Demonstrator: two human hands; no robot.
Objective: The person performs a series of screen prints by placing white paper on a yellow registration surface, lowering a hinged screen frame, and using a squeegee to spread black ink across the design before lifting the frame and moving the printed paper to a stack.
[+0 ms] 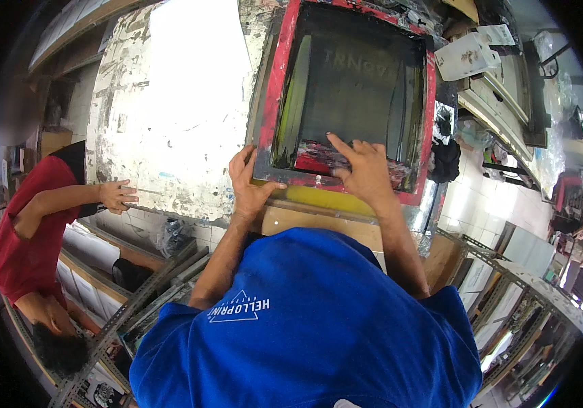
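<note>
A screen-printing frame [429,129] with red, ink-stained edges lies in front of me, its dark mesh [352,88] showing faint lettering. My left hand [247,185] is closed on its near left corner, with the thumb along the near edge and the fingers on the left side. Inside the near end of the frame lies a red and black ink-smeared strip [313,158], perhaps a squeegee. Over that strip my right hand [365,168] is spread, index finger stretched toward the mesh and thumb apart. Whether its fingertips touch the mesh I cannot tell.
Left of the frame stands a paint-spotted table [128,129] with a white sheet [200,54]. A person in a red shirt [23,224] rests a hand [118,197] at its edge. At the right are a stained white container [467,57], a black cloth [445,160] and metal racks [509,268].
</note>
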